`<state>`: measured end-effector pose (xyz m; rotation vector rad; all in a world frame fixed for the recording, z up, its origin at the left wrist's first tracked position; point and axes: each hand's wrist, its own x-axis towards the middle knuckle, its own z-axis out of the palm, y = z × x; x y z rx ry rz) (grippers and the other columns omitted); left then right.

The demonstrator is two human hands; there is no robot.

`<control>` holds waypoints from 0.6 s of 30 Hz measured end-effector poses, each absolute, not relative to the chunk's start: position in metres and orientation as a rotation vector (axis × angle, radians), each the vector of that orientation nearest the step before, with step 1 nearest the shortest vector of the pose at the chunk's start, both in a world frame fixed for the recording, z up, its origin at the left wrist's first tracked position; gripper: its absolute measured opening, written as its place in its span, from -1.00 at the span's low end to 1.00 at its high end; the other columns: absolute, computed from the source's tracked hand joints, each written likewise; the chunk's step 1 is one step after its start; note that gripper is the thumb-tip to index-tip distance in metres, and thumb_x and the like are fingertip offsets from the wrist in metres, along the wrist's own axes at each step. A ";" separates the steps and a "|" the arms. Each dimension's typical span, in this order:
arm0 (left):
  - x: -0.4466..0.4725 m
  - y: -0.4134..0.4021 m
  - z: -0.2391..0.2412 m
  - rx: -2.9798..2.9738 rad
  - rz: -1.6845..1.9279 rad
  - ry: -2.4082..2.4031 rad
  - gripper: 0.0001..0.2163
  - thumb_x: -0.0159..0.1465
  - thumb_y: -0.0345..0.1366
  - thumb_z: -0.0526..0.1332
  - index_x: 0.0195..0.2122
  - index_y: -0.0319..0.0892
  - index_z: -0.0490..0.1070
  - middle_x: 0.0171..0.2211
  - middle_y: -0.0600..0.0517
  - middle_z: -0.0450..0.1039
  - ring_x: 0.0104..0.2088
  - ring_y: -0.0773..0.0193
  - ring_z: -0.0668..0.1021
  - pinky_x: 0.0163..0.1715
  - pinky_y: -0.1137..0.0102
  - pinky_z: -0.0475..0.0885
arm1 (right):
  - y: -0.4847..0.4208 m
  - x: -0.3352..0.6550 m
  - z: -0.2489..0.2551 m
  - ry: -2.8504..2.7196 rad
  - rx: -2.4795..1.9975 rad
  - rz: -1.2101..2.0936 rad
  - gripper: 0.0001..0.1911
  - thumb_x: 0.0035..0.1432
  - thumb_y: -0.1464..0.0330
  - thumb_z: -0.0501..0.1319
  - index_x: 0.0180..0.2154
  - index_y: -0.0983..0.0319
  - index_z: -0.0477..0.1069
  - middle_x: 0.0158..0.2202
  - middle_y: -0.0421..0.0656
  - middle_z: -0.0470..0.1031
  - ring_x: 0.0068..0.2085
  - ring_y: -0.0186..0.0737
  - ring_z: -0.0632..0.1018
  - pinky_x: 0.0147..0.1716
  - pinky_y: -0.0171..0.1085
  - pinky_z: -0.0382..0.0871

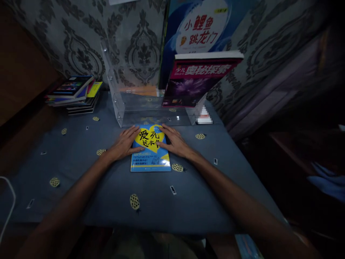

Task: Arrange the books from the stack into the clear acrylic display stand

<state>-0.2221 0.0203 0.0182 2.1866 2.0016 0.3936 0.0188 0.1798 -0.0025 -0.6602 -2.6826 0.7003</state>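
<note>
A blue book [151, 163] with a yellow heart and black Chinese characters on its cover lies face up on the patterned tablecloth, in the middle of the table. My left hand [125, 144] holds its left side, thumb on the cover and fingers along the upper left corner. On the opposite side my right hand [175, 140] holds the book the same way, its thumb reaching over the heart. Just behind the book stands a clear acrylic book rack [118, 111]. A magazine with a magenta and purple cover [194, 82] leans in the rack's right part.
A tall blue picture book [172, 57] stands behind the magazine, against the patterned wall. At the back left is a stack of books [71, 91]. A blurred white triangular object [205, 116] sits right of the rack. A white cable [12, 194] hangs at the left edge.
</note>
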 end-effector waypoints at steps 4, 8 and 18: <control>-0.216 0.018 0.026 2.185 0.273 1.987 -0.13 0.29 0.35 0.00 0.43 -0.20 -0.01 0.46 -0.24 -0.06 0.45 -0.14 0.02 0.38 -0.09 -0.03 | 0.183 0.024 0.001 -2.739 -0.607 0.752 -0.10 0.18 -0.13 0.23 0.39 0.12 0.08 0.48 0.03 -0.01 0.44 0.17 0.11 0.37 0.21 0.01; -0.212 0.018 0.030 2.170 0.219 1.950 -0.08 0.26 0.37 0.02 0.43 -0.23 -0.02 0.47 -0.28 -0.13 0.46 -0.18 -0.05 0.37 -0.10 -0.05 | 0.185 0.029 0.007 -2.828 -0.511 0.847 0.15 0.01 -0.21 0.32 0.44 0.11 -0.07 0.51 0.04 -0.18 0.47 0.22 -0.06 0.39 0.24 -0.12; -0.202 0.011 0.016 1.955 0.440 2.184 -0.12 0.29 0.28 0.10 0.41 -0.29 -0.01 0.44 -0.38 -0.09 0.43 -0.24 0.05 0.36 -0.08 0.01 | 0.161 0.037 0.006 -2.747 -0.614 0.797 -0.08 0.15 -0.12 0.27 0.40 0.13 0.09 0.49 0.00 -0.06 0.46 0.21 0.02 0.37 0.23 -0.03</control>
